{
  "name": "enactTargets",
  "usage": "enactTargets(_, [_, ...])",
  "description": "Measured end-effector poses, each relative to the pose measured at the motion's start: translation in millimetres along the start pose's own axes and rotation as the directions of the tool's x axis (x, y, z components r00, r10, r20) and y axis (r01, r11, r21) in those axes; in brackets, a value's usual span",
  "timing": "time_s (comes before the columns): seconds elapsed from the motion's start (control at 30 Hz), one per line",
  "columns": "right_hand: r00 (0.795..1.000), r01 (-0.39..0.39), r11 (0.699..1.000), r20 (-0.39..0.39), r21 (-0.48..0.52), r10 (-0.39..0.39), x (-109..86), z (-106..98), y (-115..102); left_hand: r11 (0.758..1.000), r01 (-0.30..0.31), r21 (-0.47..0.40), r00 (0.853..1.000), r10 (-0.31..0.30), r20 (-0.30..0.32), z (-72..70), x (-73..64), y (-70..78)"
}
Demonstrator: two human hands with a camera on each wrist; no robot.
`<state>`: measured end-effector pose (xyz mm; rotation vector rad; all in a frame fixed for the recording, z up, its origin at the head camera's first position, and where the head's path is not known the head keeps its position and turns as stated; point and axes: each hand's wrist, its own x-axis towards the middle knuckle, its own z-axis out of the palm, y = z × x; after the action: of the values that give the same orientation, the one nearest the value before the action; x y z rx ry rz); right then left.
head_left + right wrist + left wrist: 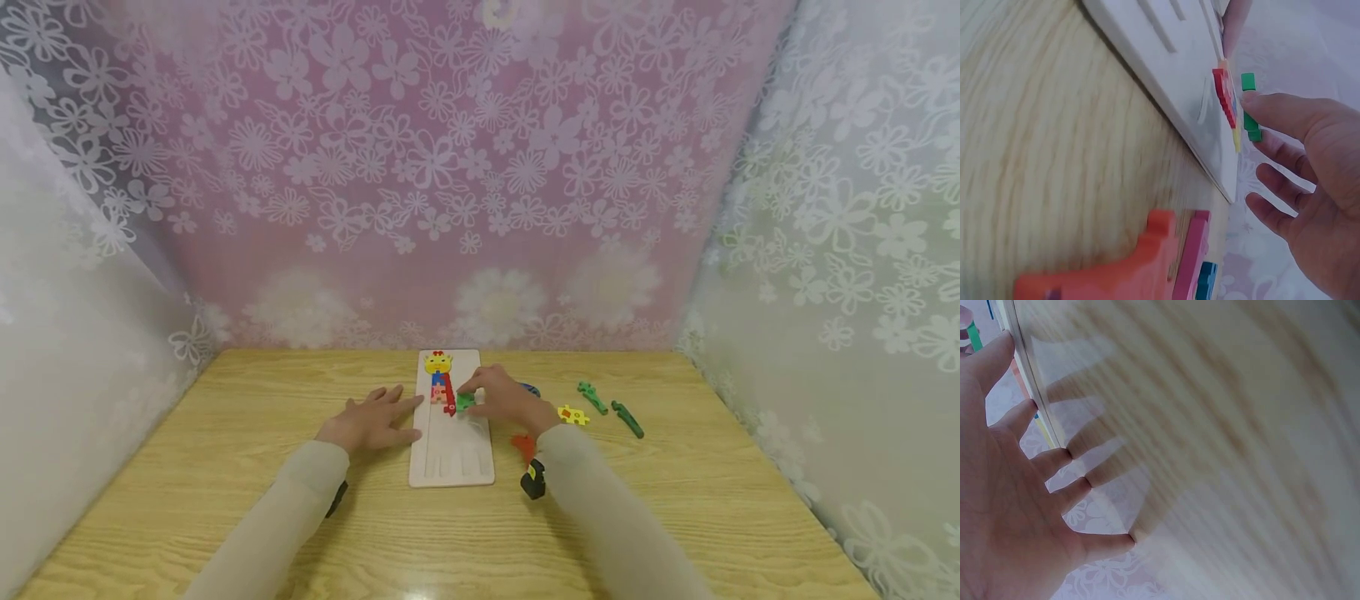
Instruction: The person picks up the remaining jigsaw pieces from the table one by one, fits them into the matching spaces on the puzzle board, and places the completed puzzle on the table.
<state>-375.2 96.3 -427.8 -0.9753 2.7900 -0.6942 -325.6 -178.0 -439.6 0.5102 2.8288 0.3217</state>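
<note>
A pale puzzle board (450,458) lies on the table, with slots along its near end. Set on its far half are a yellow giraffe-head piece (438,365), a blue piece (437,379), a pink-orange piece (438,394) and a red piece (450,395). My right hand (510,402) pinches a green puzzle piece (1249,122) between thumb and fingertips, just over the board beside the red piece. My left hand (371,421) lies with fingers spread, its fingertips (1035,403) at the board's left edge. It holds nothing.
Right of the board lie an orange-red piece (523,447), a yellow piece (573,414), two green pieces, one knobbed (592,398) and one slim (628,419), and a partly hidden blue piece (531,389). A pink piece (1192,256) shows in the right wrist view. Flowered curtains surround the table.
</note>
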Motion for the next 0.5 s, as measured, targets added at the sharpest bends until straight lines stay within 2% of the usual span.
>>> enactTargets(0.17, [1.000,0.010,1.000,0.017,-0.028,-0.010,8.1,4.0,-4.3,1.000,0.011,-0.002,1.000,-0.011,0.005,1.2,0.5,0.9])
enactTargets(0.5, [1.000,0.007,0.998,0.020,-0.067,-0.006,20.7,15.3,-11.7,1.000,-0.004,0.015,1.000,0.004,-0.008,1.6,1.6,-1.5])
